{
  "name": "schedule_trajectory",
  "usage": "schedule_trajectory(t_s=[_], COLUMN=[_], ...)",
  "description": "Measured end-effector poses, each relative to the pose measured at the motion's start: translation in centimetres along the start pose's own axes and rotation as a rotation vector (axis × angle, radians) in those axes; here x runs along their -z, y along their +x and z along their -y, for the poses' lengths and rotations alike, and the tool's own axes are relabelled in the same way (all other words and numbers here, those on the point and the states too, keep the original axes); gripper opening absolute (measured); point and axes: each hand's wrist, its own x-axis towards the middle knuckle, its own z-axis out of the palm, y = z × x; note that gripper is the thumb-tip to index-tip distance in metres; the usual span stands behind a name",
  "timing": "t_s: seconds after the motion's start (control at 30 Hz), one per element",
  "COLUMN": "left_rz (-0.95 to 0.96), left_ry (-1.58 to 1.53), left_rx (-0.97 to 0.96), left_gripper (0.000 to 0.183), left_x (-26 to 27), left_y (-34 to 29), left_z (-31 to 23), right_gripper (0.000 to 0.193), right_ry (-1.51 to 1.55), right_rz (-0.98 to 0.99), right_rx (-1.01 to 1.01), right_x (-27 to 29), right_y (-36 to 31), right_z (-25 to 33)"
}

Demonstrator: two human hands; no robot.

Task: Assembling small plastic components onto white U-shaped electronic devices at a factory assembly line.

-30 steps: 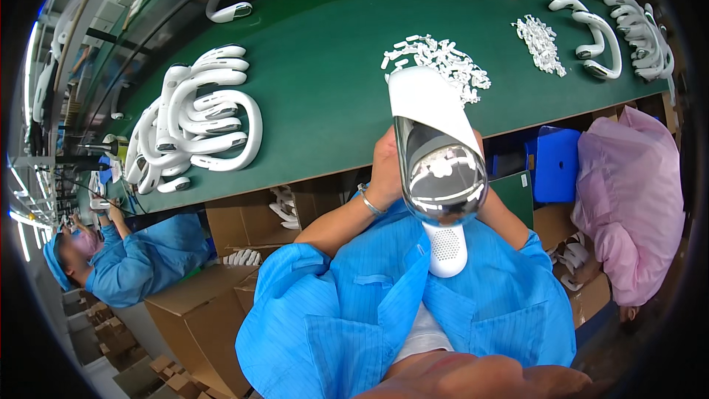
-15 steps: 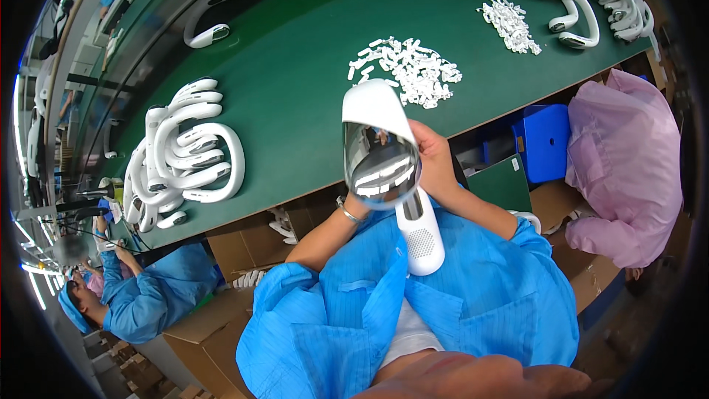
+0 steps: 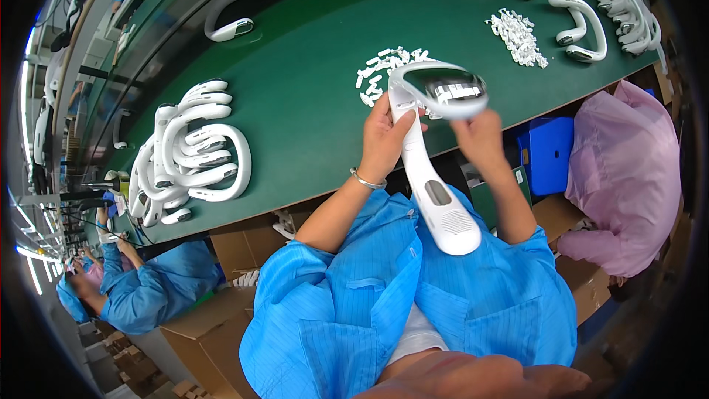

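A curved white neck fan [image 3: 452, 216] with a glossy dark panel is held up in front of my chest. My left hand [image 3: 384, 139] is closed round its arm, just below the upper bend, thumb on the front. At the fan's raised glossy end is my right hand [image 3: 481, 140], smeared by motion; whether it touches the fan I cannot tell. Behind the fan, partly hidden, a pile of small white plastic pieces [image 3: 375, 72] lies on the green table [image 3: 310, 103].
A heap of white neck fans [image 3: 192, 151] lies to the left, and more neck fans [image 3: 624, 11] at the far right, near a second pile of small white pieces [image 3: 517, 37]. A blue bin [image 3: 546, 154] and a co-worker in pink [image 3: 628, 170] are at the right; a cardboard box [image 3: 210, 340] stands lower left.
The neck fan has turned, its glossy end swinging to the right and its lower end showing longer. My left hand now shows on its arm; my right hand has moved right, away from the arm.
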Motion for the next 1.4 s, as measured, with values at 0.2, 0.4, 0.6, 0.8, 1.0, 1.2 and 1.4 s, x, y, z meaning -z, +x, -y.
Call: schedule_trajectory(t_s=[0.2,0.4,0.6,0.8,1.0,1.2,1.4], left_rz=[-0.025,-0.054,-0.022,-0.018,-0.058,0.023,0.009], left_ry=[-0.026,-0.088,-0.01,-0.043,-0.017,-0.076,-0.076], left_rx=[0.202,0.271,0.299,0.306,0.331,0.342,0.292], left_gripper=[0.028,0.032,0.034,0.034,0.026,0.03,0.037], left_x=[-0.6,-0.6,-1.4,-1.6,-0.7,-1.1,-2.1], left_y=[0.2,0.4,1.1,2.2,2.4,2.3,1.6], left_z=[-0.8,-0.1,0.7,2.2,2.4,2.1,1.4], right_gripper=[0.018,0.012,0.007,0.014,0.017,0.019,0.017], right_ry=[-0.417,-0.211,0.651,0.694,0.713,0.951,0.263], right_rz=[-0.032,-0.142,-0.081,-0.023,0.016,0.079,-0.022], right_rx=[0.313,0.242,-0.242,-0.279,-0.357,-0.396,0.105], right_x=[1.3,1.0,0.0,-1.3,-1.0,-0.8,-0.6], right_y=[3.2,4.0,3.6,4.1,4.6,3.2,1.5], right_z=[-6.6,-7.6,-3.8,-4.7,-4.0,-1.1,2.5])
